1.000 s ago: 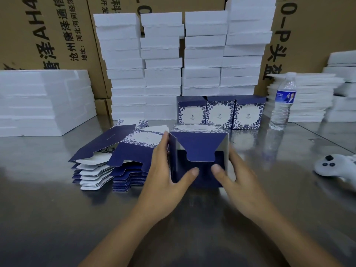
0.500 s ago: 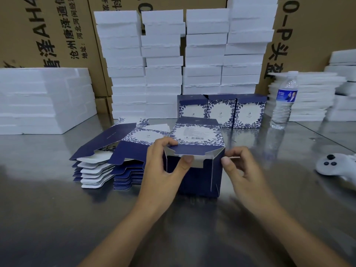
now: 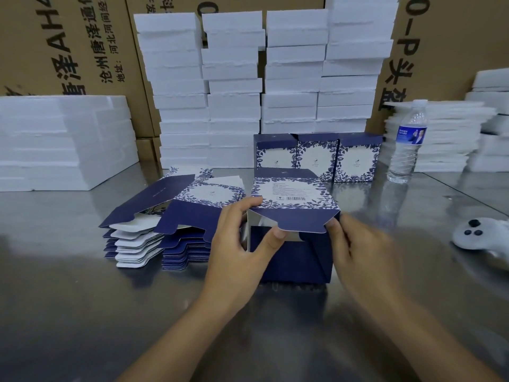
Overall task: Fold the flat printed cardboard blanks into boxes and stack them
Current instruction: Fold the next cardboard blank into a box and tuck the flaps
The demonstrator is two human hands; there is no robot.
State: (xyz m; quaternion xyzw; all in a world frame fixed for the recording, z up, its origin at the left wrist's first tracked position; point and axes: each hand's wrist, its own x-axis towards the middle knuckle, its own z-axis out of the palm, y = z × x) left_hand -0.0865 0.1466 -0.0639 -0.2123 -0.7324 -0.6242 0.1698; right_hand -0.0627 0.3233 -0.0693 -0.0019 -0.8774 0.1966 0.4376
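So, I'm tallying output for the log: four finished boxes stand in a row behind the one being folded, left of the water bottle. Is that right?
Not quite. The head view shows three finished boxes, not four. As you say, they stand in a row behind the box being folded, left of the water bottle.

We see a clear water bottle [image 3: 407, 142] standing on the steel tabletop [image 3: 82, 312] at the right, a white controller [image 3: 476, 238] nearer us, tall stacks of white foam blocks [image 3: 234, 86] behind, and brown printed cartons [image 3: 68, 42] at the back.
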